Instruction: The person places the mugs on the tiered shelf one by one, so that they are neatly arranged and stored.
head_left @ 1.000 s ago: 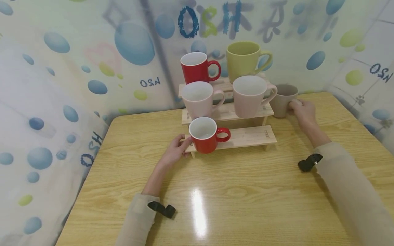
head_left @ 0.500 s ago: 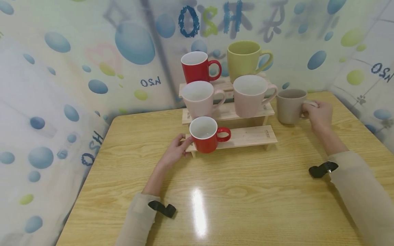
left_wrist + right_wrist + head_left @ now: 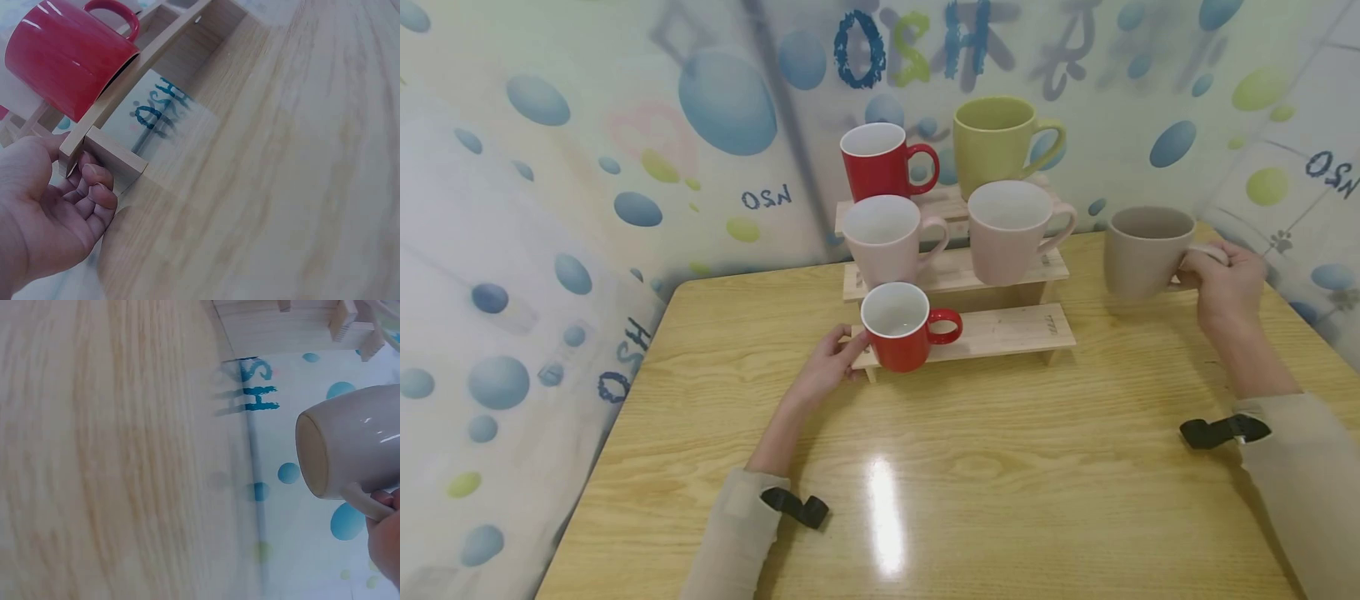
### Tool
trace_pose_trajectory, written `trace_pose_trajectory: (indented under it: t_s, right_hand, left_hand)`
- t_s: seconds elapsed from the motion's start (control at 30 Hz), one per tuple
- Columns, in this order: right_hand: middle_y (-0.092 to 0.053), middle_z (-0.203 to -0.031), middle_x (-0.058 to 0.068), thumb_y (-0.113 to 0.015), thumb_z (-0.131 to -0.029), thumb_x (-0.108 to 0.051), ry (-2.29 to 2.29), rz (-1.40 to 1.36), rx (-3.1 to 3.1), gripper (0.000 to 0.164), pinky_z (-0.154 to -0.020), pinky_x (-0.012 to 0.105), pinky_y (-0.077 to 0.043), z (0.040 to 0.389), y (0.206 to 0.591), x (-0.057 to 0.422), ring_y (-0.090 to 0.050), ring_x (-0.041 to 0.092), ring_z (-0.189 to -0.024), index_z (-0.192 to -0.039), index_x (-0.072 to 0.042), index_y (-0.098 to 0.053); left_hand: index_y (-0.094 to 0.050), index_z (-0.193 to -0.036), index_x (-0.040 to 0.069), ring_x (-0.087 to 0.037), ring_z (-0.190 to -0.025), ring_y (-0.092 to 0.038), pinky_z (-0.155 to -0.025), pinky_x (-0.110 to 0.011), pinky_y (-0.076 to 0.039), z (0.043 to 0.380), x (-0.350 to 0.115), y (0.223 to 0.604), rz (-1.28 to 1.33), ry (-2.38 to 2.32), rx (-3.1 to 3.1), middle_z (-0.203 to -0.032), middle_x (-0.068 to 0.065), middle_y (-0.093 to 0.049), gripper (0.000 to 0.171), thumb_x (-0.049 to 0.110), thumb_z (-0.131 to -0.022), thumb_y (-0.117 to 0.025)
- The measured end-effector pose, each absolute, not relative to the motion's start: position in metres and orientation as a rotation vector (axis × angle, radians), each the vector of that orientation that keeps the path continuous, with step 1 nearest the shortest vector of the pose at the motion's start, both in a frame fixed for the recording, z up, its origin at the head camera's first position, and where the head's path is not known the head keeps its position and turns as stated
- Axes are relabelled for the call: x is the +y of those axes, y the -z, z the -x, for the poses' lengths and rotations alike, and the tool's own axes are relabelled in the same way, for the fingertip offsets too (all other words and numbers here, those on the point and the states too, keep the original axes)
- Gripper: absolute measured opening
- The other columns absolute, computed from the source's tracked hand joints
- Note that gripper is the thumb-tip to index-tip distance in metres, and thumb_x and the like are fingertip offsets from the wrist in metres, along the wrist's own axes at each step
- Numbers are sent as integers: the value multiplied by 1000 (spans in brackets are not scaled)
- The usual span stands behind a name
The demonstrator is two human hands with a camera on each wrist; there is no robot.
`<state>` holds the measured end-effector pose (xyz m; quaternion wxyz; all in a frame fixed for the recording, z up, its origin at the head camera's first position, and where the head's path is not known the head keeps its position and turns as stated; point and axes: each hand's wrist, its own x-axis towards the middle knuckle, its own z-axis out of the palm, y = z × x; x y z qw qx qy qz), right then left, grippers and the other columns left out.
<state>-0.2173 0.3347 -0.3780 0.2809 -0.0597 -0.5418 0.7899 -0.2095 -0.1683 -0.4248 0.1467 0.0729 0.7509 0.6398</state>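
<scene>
On the right, my right hand (image 3: 1234, 287) grips the handle of a taupe mug (image 3: 1138, 262). Its pale underside shows in the right wrist view, where the mug (image 3: 353, 444) is held above the table. My left hand (image 3: 823, 364) pinches the left end of the bottom step of a three-step wooden rack (image 3: 1011, 333). In the left wrist view the thumb lies over the step and curled fingers sit by its leg (image 3: 115, 153). A red mug (image 3: 902, 342) with white inside stands on that step, close to the left fingertips.
Two pale pink mugs (image 3: 880, 242) stand on the middle step. At the top are another red mug (image 3: 874, 171) and a yellow-green mug (image 3: 992, 150). A printed backdrop (image 3: 730, 108) rises behind the wooden table (image 3: 1000, 483).
The taupe mug has come out from beside the rack, moving right and up off the table with my right hand on its handle. My left hand stays on the rack.
</scene>
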Motion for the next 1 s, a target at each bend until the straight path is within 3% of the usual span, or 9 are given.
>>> trace_pose_trajectory:
  t_s: [0.1,0.23,0.4,0.5,1.0]
  right_hand:
    - [-21,-58,3,-45,-78,23,-2174,111,-1381,35,-47,20,-44,212,375,334,-25,16,-52,-58,-2,-30]
    - [-22,-58,3,-43,-78,27,-2215,55,-1305,37,-45,21,-43,203,371,329,-24,16,-52,-57,0,-31]
    - [-34,-48,5,-38,-81,35,-2300,-44,-1162,40,-45,22,-50,194,366,320,-50,15,-40,-53,7,-38]
    - [-36,-47,5,-37,-80,37,-2321,-120,-1119,41,-45,25,-52,188,363,312,-58,18,-40,-51,9,-38]
    - [-35,-50,1,-28,-76,35,-2401,-343,-1282,40,-51,21,-52,166,367,279,-49,8,-47,-52,5,-39]
  left_hand:
    - [-47,-113,0,-14,-64,-47,-62,-24,-46,210,-168,425,-206,-1835,2167,-117,-14,-60,30,28,-106,-56]
    - [-47,-114,0,-14,-65,-47,-62,-23,-46,211,-169,426,-194,-1833,2167,-118,-15,-59,31,29,-107,-55]
    - [-46,-113,-1,-13,-65,-47,-62,-23,-46,212,-169,427,-200,-1846,2159,-115,-14,-59,31,28,-106,-56]
    - [-46,-111,0,-13,-64,-47,-61,-23,-46,212,-169,428,-203,-1850,2159,-114,-13,-59,30,27,-106,-56]
    - [-47,-110,1,-14,-62,-47,-60,-23,-45,210,-168,427,-192,-1865,2160,-111,-12,-60,26,25,-106,-56]
